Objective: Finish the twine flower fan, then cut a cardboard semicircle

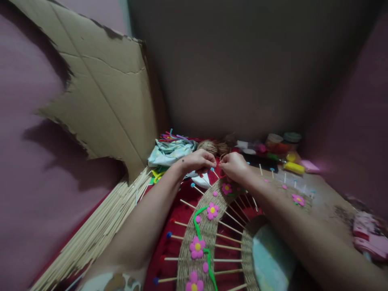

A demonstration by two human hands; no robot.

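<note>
A round woven craft piece (pixel 209 234) lies in front of me, with wooden skewers radiating from a central mirror (pixel 269 258) and pink clay flowers on a green stem stuck to its jute ring. Both hands meet at its far rim. My left hand (pixel 197 161) is pinched closed at a skewer tip with a blue bead. My right hand (pixel 235 166) is pinched closed just beside it, fingertips nearly touching the left. What the fingers pinch is too small to make out.
A bundle of bamboo skewers (pixel 100 230) lies at the left under a torn cardboard sheet (pixel 103 89). Behind the hands sit a cloth (pixel 169 151), a jute twine ball (pixel 207 146), clay tubs (pixel 281 141) and yellow clay (pixel 293 167). A pink glue gun (pixel 368 240) rests at right.
</note>
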